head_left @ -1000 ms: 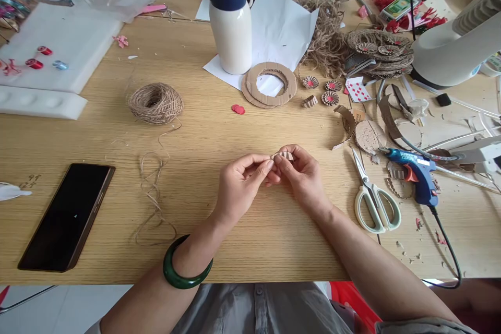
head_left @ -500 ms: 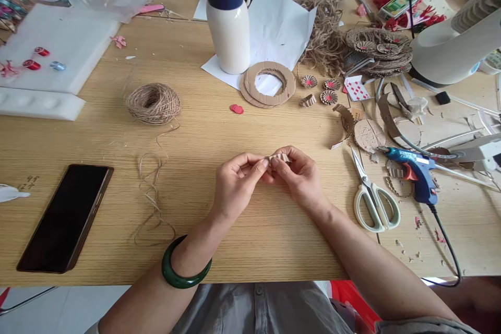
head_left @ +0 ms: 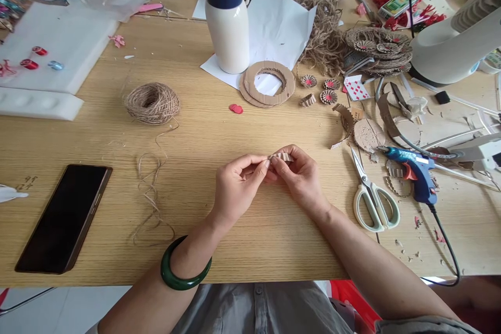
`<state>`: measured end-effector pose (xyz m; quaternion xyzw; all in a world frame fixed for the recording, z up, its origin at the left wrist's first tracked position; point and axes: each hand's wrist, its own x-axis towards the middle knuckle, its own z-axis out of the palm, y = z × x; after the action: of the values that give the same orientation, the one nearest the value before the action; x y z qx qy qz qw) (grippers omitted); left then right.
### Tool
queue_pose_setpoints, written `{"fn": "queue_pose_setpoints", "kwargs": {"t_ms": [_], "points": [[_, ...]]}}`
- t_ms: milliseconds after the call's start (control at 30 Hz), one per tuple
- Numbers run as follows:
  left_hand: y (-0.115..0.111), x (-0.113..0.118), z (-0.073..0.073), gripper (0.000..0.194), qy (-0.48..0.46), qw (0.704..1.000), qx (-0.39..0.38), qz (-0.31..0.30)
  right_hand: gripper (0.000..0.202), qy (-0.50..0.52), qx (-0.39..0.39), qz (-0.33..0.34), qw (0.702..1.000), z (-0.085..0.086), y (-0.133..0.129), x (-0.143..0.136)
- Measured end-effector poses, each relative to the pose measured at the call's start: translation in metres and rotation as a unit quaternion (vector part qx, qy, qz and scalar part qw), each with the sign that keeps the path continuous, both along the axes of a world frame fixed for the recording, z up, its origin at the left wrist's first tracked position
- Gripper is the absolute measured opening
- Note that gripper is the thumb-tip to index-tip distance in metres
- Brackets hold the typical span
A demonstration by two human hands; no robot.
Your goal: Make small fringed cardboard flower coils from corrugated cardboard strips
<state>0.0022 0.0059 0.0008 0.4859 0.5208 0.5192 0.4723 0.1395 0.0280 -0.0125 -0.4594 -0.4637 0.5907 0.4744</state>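
- Brown strip [head_left: 284,156]: pinched in closed fingertips, left hand [head_left: 237,188] and right hand [head_left: 304,181].
- May crush ridges by too strong squeezing.
- May slip through loose pinch.

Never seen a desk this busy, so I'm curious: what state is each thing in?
Left hand: pinching the cardboard strip.
Right hand: pinching it too.
Cardboard strip: ridged, held between both hands.
Bottle: upright, lid on.
Phone: lying flat, screen dark.
Scissors: lying flat, unheld.
Glue gun: on its side; cannot tell if hot.
Twine ball: wound, loose length trailing.
Cardboard rings: flat, overlapping.
Playing card: face up.
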Motion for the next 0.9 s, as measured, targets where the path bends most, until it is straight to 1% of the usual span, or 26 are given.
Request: {"fn": "queue_pose_setpoints", "kwargs": {"t_ms": [133,367,500,633,767,833,900], "points": [[0.0000,-0.0010,-0.0010,0.010,-0.030,0.999,-0.033,-0.007,0.032,-0.001,0.006,0.003,1.000,-0.0018,0.0004,0.0004],[-0.0005,-0.0013,0.0012,0.014,-0.064,0.996,-0.053,-0.012,0.034,-0.026,0.023,0.004,0.999,0.0021,0.0002,0.0002],[0.0009,-0.0011,-0.0012,0.017,-0.074,0.995,-0.067,-0.006,0.032,-0.041,0.024,0.008,0.999,0.0029,-0.0007,-0.0009],[0.0008,-0.0001,-0.0030,0.018,-0.068,0.996,-0.052,-0.001,0.031,0.008,0.008,0.030,0.999,0.0020,-0.0016,-0.0030],[-0.0006,-0.0005,-0.0034,0.021,-0.067,0.997,-0.048,0.000,0.032,0.069,-0.018,0.074,0.995,0.0016,-0.0027,-0.0052],[-0.0007,-0.0016,-0.0040,0.023,-0.076,0.996,-0.057,-0.005,0.031,0.076,-0.011,0.089,0.993,0.0011,-0.0029,-0.0056],[-0.0001,-0.0027,-0.0046,0.023,-0.090,0.994,-0.063,-0.011,0.031,0.064,0.004,0.088,0.994,0.0004,-0.0027,-0.0055]]}}
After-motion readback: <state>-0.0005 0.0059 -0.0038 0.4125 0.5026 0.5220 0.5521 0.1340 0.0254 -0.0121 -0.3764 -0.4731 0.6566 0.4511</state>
